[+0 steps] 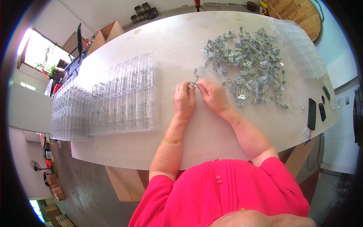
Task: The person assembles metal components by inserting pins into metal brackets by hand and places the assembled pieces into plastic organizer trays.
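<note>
Near the middle of the white table, my left hand (184, 101) pinches a small metal bracket (193, 81), which points up and away from me. The fingers of my right hand (213, 95) are closed together at the bracket's near right side; whether they grip it or some smaller part is too small to tell. Just beyond lies a loose metal piece (201, 68). To the right spreads a big heap of similar metal brackets (245, 64), some with brass-coloured parts. On the left stand clear plastic compartment trays (123, 94), their long slots filled with metal parts.
More clear trays (302, 49) lie at the far right of the table (177, 147). A black phone (311, 113) and small dark items sit by the right edge. Cardboard boxes (110, 32) stand beyond the far left edge, and a round wooden board (297, 15) is at the far right.
</note>
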Action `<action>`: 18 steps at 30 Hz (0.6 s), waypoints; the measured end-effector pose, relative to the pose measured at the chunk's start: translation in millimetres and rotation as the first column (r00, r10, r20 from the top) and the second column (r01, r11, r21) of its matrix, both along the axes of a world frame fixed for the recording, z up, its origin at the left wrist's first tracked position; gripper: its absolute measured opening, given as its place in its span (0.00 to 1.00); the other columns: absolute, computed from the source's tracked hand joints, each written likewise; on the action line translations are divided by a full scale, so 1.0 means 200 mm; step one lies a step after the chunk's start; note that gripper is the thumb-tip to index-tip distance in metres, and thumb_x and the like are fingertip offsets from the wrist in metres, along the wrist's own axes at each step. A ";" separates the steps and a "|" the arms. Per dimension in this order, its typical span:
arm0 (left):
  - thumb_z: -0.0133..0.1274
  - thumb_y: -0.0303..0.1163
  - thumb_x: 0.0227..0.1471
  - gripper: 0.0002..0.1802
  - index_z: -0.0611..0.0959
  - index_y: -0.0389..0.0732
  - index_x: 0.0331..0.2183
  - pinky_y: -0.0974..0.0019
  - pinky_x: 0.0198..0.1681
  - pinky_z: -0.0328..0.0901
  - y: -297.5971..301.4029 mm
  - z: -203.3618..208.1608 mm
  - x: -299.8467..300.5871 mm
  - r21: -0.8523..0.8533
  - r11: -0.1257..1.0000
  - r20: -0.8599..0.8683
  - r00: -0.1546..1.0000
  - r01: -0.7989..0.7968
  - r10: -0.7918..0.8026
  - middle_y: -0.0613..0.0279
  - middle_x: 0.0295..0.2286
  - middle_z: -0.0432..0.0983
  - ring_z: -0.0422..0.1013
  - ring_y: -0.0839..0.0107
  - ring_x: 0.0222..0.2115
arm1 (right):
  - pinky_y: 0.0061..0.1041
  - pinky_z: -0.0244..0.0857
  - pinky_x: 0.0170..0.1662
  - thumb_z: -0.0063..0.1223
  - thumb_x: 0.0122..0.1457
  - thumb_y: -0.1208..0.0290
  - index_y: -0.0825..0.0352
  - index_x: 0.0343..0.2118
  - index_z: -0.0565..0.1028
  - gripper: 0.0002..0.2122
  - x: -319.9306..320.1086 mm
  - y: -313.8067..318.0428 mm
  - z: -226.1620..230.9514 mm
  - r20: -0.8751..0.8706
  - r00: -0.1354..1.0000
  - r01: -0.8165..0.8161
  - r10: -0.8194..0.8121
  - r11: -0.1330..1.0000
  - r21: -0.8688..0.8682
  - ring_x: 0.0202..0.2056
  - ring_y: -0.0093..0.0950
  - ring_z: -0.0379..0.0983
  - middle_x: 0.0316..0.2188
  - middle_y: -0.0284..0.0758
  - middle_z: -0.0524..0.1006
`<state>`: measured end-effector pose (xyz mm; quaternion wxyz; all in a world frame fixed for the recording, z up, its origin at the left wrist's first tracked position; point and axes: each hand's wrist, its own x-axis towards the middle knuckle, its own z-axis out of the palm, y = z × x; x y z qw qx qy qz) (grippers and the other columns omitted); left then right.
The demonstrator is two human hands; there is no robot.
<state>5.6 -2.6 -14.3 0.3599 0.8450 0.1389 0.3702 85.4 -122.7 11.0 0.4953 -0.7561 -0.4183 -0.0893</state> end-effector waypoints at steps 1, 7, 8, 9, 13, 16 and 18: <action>0.58 0.23 0.53 0.11 0.78 0.34 0.40 0.65 0.30 0.68 0.00 0.00 0.00 0.000 1.000 0.000 1.000 0.001 -0.001 0.57 0.30 0.73 0.70 0.68 0.26 | 0.37 0.67 0.30 0.52 0.59 0.75 0.64 0.33 0.74 0.01 0.00 0.00 0.00 0.000 1.000 0.001 -0.001 1.000 0.000 0.28 0.42 0.75 0.25 0.39 0.76; 0.57 0.27 0.53 0.09 0.78 0.34 0.36 0.59 0.33 0.68 0.01 0.03 0.00 -0.032 0.995 0.022 0.995 -0.096 0.097 0.53 0.29 0.74 0.71 0.60 0.30 | 0.36 0.66 0.27 0.53 0.60 0.74 0.64 0.33 0.74 0.01 -0.01 -0.01 -0.02 -0.100 0.993 0.068 -0.070 0.997 -0.023 0.25 0.41 0.75 0.23 0.40 0.77; 0.57 0.28 0.53 0.07 0.79 0.35 0.33 0.58 0.35 0.67 0.01 0.03 0.00 -0.022 0.993 -0.012 0.993 -0.114 0.113 0.53 0.29 0.74 0.70 0.59 0.31 | 0.35 0.66 0.27 0.53 0.60 0.73 0.64 0.33 0.74 0.02 -0.01 -0.01 -0.02 -0.166 0.982 0.089 -0.086 0.996 0.012 0.24 0.39 0.75 0.23 0.41 0.77; 0.57 0.29 0.53 0.07 0.79 0.35 0.31 0.57 0.36 0.66 0.02 0.04 -0.01 -0.010 0.991 -0.047 0.990 -0.133 0.133 0.54 0.28 0.74 0.70 0.59 0.32 | 0.33 0.66 0.26 0.53 0.61 0.73 0.65 0.33 0.74 0.03 -0.01 0.00 -0.02 -0.232 0.968 0.110 -0.096 0.993 0.047 0.23 0.38 0.75 0.23 0.41 0.77; 0.56 0.32 0.53 0.08 0.80 0.37 0.29 0.56 0.40 0.63 0.02 0.05 -0.01 0.033 0.991 -0.101 0.986 -0.132 0.135 0.55 0.27 0.74 0.69 0.58 0.33 | 0.30 0.66 0.27 0.53 0.62 0.72 0.66 0.34 0.74 0.03 0.01 0.00 -0.04 -0.326 0.940 0.131 -0.106 0.990 0.055 0.21 0.33 0.74 0.22 0.40 0.77; 0.55 0.32 0.55 0.10 0.82 0.35 0.30 0.56 0.42 0.63 0.02 0.01 -0.01 0.237 0.955 -0.104 0.973 -0.178 0.207 0.54 0.26 0.75 0.71 0.58 0.34 | 0.28 0.66 0.27 0.53 0.62 0.72 0.66 0.34 0.75 0.04 0.02 0.00 -0.05 -0.379 0.920 0.136 -0.103 0.989 0.062 0.21 0.29 0.73 0.21 0.38 0.77; 0.55 0.33 0.55 0.11 0.83 0.35 0.33 0.55 0.44 0.62 0.02 0.00 0.00 0.244 0.944 -0.121 0.959 -0.221 0.255 0.54 0.28 0.76 0.71 0.57 0.36 | 0.28 0.66 0.27 0.53 0.62 0.72 0.66 0.34 0.75 0.04 0.02 0.00 -0.05 -0.404 0.911 0.129 -0.085 0.988 0.081 0.21 0.27 0.73 0.20 0.36 0.76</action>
